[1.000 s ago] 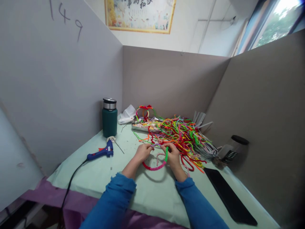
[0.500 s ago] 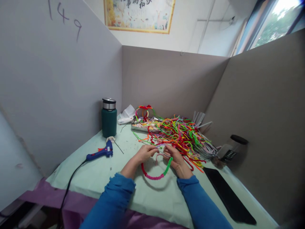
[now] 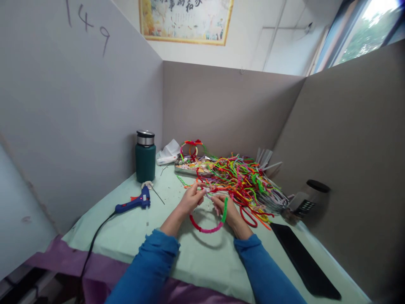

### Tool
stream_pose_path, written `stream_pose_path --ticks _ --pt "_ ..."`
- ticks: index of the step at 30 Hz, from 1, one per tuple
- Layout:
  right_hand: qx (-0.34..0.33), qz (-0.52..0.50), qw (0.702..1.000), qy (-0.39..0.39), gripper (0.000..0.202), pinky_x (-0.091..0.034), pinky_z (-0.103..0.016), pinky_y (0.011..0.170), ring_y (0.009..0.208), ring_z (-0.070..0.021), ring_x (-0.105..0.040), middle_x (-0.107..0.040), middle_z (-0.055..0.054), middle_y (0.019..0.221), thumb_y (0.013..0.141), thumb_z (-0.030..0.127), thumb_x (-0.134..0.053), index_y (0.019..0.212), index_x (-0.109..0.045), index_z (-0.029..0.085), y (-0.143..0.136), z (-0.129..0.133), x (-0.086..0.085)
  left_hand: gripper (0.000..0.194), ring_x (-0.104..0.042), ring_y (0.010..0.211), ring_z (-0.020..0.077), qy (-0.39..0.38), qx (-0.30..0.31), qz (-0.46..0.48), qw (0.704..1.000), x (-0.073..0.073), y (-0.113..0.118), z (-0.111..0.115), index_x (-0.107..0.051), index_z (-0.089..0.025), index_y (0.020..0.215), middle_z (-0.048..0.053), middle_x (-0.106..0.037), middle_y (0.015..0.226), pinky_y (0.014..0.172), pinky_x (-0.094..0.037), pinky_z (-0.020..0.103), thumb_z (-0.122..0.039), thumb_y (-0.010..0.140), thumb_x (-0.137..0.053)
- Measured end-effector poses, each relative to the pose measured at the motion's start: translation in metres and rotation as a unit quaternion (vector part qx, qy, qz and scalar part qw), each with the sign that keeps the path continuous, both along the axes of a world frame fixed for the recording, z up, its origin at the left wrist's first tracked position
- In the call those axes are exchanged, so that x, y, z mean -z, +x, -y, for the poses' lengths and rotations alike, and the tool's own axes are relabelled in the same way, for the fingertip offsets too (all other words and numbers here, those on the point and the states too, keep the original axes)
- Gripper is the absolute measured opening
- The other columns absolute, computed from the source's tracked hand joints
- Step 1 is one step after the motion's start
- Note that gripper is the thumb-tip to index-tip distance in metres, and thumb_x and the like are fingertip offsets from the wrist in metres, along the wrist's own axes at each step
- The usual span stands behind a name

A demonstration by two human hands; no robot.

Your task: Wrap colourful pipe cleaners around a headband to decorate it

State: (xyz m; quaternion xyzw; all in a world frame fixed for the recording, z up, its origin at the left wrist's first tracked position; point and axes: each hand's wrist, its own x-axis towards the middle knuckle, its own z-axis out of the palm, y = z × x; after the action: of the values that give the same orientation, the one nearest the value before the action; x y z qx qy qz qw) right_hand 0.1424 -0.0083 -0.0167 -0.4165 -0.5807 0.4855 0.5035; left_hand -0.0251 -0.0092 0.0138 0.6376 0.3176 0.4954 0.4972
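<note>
OK, clock ctr = the fuzzy red-pink-green loop (image 3: 211, 230), 12 being straight away from the person. Loop's held above the table, shadow under it. L hand (image 3: 192, 199) at 11, R hand (image 3: 228, 210) at 1, both w/ a narrow pinch on a pale lilac strand (image 3: 208, 194) btwn fingertips; can't tell if it's joined to the loop. Green end passes in front of R palm.

Flat black bar (image 3: 303, 259) at 4, glue gun (image 3: 136, 203) at 9 w/ its cord trailing to 8. Bent red strand (image 3: 249, 219) near R hand at 3. Tangled pile of coloured stems (image 3: 240, 175) at 1, crowding the space just beyond R hand. Clear jar (image 3: 303, 203) w/ dark lid btwn 2 & 3, green bottle (image 3: 145, 162) at 10. Metal tray (image 3: 186, 170) at 11, partly under the pile; white tissue (image 3: 170, 150) farther out, also approx 11.

Surface: pale green cover (image 3: 126, 245), purple cloth (image 3: 104, 280) along the near edge. Room: grey panels (image 3: 230, 105) at 9, 12 & 3, L one marked "149"; past them a gold-edged poster (image 3: 186, 21) on the wall at 12, window (image 3: 370, 33) at 1-2.
</note>
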Motion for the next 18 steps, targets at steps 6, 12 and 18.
stream_pose_path --ticks 6,12,18 --pt "-0.083 0.067 0.994 0.009 0.029 -0.028 -0.020 0.040 0.041 -0.0080 -0.042 -0.050 0.004 0.048 0.071 0.041 -0.068 0.063 -0.056 0.015 -0.003 0.008 -0.004 0.027 -0.033 0.040 0.0050 0.011 -0.081 -0.008 0.997 0.007 0.000 -0.009 -0.046 -0.017 0.074 -0.008 -0.041 0.045 0.044 -0.025 0.018 -0.043 0.081 -0.048" --pt "-0.139 0.003 0.990 -0.015 0.030 -0.029 -0.020 0.043 0.043 -0.0073 -0.039 -0.049 0.004 0.050 0.072 0.043 -0.066 0.067 -0.056 0.015 -0.003 0.013 -0.005 0.028 -0.034 0.044 0.0060 0.001 -0.134 -0.042 0.990 0.014 -0.002 -0.017 -0.046 -0.017 0.068 -0.007 -0.041 0.049 0.044 -0.025 0.018 -0.042 0.079 -0.049" --pt "-0.150 -0.112 0.981 -0.049 0.037 -0.031 -0.022 0.043 0.042 -0.0078 -0.036 -0.041 0.006 0.048 0.066 0.048 -0.070 0.060 -0.048 0.018 -0.003 0.012 -0.007 0.020 -0.027 0.041 0.0057 -0.086 -0.068 -0.017 0.994 0.003 0.001 -0.006 -0.051 -0.017 0.081 -0.008 -0.034 0.050 0.039 -0.018 0.017 -0.036 0.077 -0.048"
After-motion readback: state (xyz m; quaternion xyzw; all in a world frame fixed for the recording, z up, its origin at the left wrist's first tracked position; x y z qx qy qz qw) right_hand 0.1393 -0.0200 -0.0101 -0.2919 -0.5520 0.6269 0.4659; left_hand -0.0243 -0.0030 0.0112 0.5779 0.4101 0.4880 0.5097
